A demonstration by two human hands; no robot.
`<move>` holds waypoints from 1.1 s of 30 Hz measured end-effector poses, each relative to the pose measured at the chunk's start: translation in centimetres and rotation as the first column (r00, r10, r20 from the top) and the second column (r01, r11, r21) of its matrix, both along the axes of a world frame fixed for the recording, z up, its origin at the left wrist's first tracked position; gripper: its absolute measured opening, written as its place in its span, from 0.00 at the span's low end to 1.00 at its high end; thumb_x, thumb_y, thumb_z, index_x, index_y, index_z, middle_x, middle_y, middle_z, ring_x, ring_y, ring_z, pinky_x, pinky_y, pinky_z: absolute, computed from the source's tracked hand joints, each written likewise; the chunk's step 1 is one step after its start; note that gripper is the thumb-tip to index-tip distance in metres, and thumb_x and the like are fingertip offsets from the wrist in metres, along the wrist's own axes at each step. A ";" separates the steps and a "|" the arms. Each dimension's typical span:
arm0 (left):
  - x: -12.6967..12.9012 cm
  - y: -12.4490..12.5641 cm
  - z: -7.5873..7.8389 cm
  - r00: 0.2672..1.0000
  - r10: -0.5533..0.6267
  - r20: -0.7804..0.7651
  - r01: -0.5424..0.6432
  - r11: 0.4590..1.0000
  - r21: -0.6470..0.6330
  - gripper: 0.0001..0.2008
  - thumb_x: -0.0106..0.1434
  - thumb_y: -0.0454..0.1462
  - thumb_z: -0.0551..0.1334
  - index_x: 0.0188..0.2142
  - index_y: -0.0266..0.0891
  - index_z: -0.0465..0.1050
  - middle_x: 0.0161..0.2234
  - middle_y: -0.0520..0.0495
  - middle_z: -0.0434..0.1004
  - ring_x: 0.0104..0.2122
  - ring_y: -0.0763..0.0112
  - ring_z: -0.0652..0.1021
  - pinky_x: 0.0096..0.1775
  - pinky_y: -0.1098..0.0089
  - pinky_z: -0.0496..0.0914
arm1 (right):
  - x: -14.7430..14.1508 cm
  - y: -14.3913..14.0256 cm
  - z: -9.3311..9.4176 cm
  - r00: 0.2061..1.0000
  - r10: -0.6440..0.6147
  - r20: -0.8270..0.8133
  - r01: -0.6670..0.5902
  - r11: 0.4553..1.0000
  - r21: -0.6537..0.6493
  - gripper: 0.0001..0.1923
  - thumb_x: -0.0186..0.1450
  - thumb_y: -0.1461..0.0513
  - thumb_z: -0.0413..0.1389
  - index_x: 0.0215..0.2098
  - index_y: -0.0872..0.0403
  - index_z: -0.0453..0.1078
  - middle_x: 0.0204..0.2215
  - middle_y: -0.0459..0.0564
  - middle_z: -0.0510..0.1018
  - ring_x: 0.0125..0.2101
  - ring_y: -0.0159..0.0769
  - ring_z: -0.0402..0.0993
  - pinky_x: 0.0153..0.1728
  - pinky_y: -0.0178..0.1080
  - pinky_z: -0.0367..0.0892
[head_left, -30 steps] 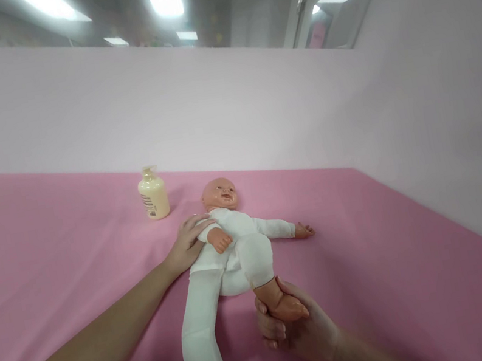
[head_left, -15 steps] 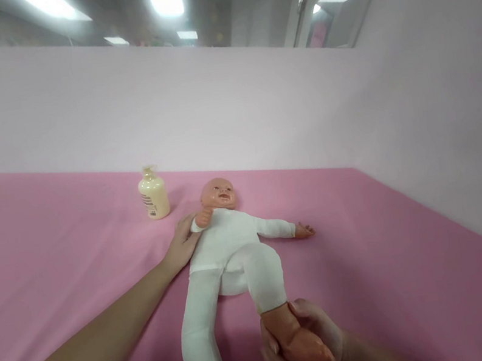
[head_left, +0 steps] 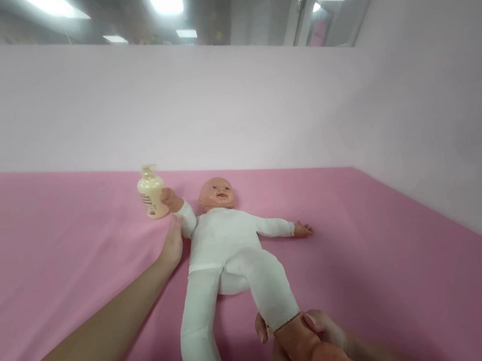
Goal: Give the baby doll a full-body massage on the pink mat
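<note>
Baby doll point(head_left: 228, 241) in white bodysuit, supine on pink cloth point(head_left: 47, 237), head toward the wall. One arm raised beside a cream pump bottle point(head_left: 151, 192), the other outstretched sideways. One leg extended flat; other leg's bare foot lifted.

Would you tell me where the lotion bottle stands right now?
The bottle stands upright on the pink cloth, left of the doll's head, against its raised hand.

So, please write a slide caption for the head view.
Right hand grips the doll's foot; left hand touches its raised arm beside the lotion bottle.
</note>
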State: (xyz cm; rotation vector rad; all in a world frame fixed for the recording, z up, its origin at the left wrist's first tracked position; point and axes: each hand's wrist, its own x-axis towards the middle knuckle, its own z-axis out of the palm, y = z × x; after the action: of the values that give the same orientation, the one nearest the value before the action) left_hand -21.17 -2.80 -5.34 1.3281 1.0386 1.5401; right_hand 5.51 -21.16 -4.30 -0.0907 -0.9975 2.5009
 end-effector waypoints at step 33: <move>0.4 -2.9 2.3 0.789 -0.008 -0.614 0.199 0.949 0.243 0.24 0.65 0.46 0.58 0.59 0.46 0.66 0.60 0.42 0.64 0.61 0.54 0.61 0.62 0.52 0.55 | -0.5 1.6 2.5 0.953 -0.304 0.013 0.304 0.951 -0.052 0.29 0.60 0.41 0.50 0.38 0.58 0.71 0.11 0.40 0.68 0.13 0.28 0.51 0.30 0.36 0.59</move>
State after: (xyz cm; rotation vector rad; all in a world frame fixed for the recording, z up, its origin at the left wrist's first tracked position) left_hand -20.82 -5.67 -3.06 2.1542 1.1078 1.2287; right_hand 4.98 -19.57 -1.83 -0.2477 -0.8470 2.2443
